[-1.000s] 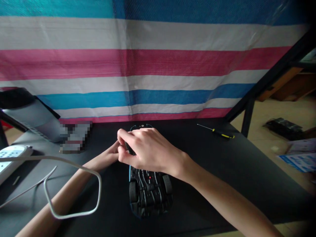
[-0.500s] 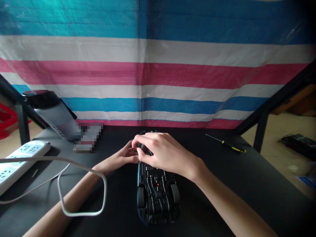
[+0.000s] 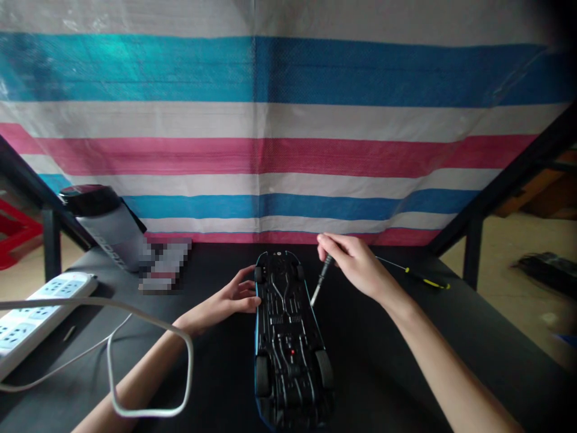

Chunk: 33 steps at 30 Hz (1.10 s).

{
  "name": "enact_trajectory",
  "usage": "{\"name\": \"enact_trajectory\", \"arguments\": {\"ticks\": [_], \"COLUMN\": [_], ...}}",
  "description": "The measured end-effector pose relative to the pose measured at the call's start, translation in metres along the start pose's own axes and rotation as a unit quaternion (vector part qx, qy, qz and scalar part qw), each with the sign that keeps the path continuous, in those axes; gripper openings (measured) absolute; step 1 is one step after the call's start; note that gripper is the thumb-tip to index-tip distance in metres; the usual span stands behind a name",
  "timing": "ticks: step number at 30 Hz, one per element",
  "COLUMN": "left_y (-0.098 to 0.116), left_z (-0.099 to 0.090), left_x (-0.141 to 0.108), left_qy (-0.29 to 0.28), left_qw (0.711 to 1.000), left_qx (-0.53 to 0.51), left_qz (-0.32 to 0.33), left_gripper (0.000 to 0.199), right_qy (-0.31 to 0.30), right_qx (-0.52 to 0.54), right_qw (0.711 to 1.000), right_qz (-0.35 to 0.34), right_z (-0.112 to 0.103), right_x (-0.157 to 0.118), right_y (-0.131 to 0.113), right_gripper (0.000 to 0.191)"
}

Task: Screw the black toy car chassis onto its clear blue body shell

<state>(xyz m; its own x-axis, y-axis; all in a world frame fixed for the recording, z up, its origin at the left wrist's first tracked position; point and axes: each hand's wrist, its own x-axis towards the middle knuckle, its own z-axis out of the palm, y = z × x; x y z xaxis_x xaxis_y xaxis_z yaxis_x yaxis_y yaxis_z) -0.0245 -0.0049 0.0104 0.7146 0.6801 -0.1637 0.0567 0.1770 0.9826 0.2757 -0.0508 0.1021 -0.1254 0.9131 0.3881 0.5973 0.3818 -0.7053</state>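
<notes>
A toy car (image 3: 291, 337) with blue edges lies upside down on the black table, its black underside and wheels facing up. My left hand (image 3: 237, 296) rests against the car's left side near the front, thumb touching its edge, fingers apart. To the right of the car, my right hand (image 3: 349, 255) is closed on the dark handle of a screwdriver (image 3: 321, 279), whose pale shaft slants down toward the car's right edge. Whether the tip touches anything cannot be made out.
A second screwdriver, yellow and black (image 3: 424, 278), lies at the right. On the left are a bottle (image 3: 110, 231), a blurred-out flat item (image 3: 166, 264), a white power strip (image 3: 45, 307) and a looping white cable (image 3: 192, 361). A striped sheet (image 3: 288, 156) hangs behind the table (image 3: 387, 373).
My right hand has moved right, off the car's front part, and the screwdriver now shows in it. My left hand stays at the car's side. The view has tilted up slightly.
</notes>
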Motion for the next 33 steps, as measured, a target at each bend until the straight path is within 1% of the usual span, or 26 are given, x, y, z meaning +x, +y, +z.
{"name": "enact_trajectory", "arguments": {"ticks": [2,3,4,5,6,8,10,12,14,17,21,22,24,26,29,31,33], "left_y": [0.0,0.0,0.0,0.0,0.001,0.002,0.002,0.003,0.003,0.002,-0.004,-0.006,-0.006,-0.005,-0.003,-0.004,-0.006], "left_z": [0.0,0.0,0.0,0.0,0.001,0.001,0.0,-0.001,-0.002,-0.007,-0.016,-0.019,-0.022,-0.023,-0.019,-0.015,-0.011], "left_x": [-0.001,-0.001,-0.002,-0.002,-0.003,-0.003,-0.002,-0.002,-0.003,-0.003,0.008,0.013,0.024,0.035,0.042,0.04,0.036], "left_qy": [0.001,0.001,0.001,0.0,0.0,0.002,0.005,0.001,0.006,0.044,0.115,0.14,0.173,0.169,0.196,0.213,0.213], "left_qw": [1.0,1.0,1.0,1.0,1.0,1.0,1.0,0.999,0.998,0.994,0.985,0.977,0.956,0.921,0.904,0.901,0.898], "left_qx": [-0.002,-0.004,-0.006,-0.007,-0.007,-0.002,0.013,0.031,0.056,0.077,0.079,0.104,0.198,0.323,0.351,0.349,0.355], "left_qz": [-0.002,-0.004,-0.007,-0.009,-0.011,-0.01,-0.004,0.01,0.031,0.062,0.104,0.12,0.132,0.135,0.143,0.147,0.149], "left_gripper": [0.082,0.083,0.085,0.086,0.088,0.091,0.091,0.089,0.087,0.082,0.056,0.051,0.038,0.03,0.024,0.025,0.026], "right_qy": [-0.041,-0.079,-0.122,-0.152,-0.154,-0.135,-0.103,-0.079,-0.064,-0.046,-0.003,0.008,0.022,0.025,0.026,0.023,0.016], "right_qx": [-0.034,-0.056,-0.086,-0.127,-0.143,-0.173,-0.204,-0.234,-0.249,-0.241,-0.196,-0.18,-0.143,-0.108,-0.071,-0.056,-0.047], "right_qw": [0.998,0.993,0.986,0.977,0.974,0.97,0.966,0.961,0.958,0.961,0.973,0.977,0.984,0.99,0.995,0.996,0.996], "right_qz": [0.045,0.061,0.071,0.08,0.087,0.101,0.117,0.127,0.128,0.124,0.124,0.118,0.102,0.085,0.073,0.071,0.071], "right_z": [-0.006,-0.005,0.0,0.007,0.016,0.035,0.052,0.064,0.07,0.07,0.062,0.061,0.059,0.059,0.061,0.062,0.062], "right_x": [-0.012,-0.019,-0.026,-0.032,-0.037,-0.044,-0.049,-0.05,-0.051,-0.051,-0.046,-0.043,-0.038,-0.035,-0.034,-0.035,-0.036], "right_y": [0.032,0.046,0.059,0.069,0.076,0.084,0.084,0.081,0.078,0.078,0.089,0.093,0.1,0.107,0.114,0.116,0.116], "right_gripper": [0.053,0.055,0.056,0.055,0.052,0.039,0.027,0.022,0.019,0.018,0.022,0.021,0.02,0.022,0.026,0.027,0.027]}}
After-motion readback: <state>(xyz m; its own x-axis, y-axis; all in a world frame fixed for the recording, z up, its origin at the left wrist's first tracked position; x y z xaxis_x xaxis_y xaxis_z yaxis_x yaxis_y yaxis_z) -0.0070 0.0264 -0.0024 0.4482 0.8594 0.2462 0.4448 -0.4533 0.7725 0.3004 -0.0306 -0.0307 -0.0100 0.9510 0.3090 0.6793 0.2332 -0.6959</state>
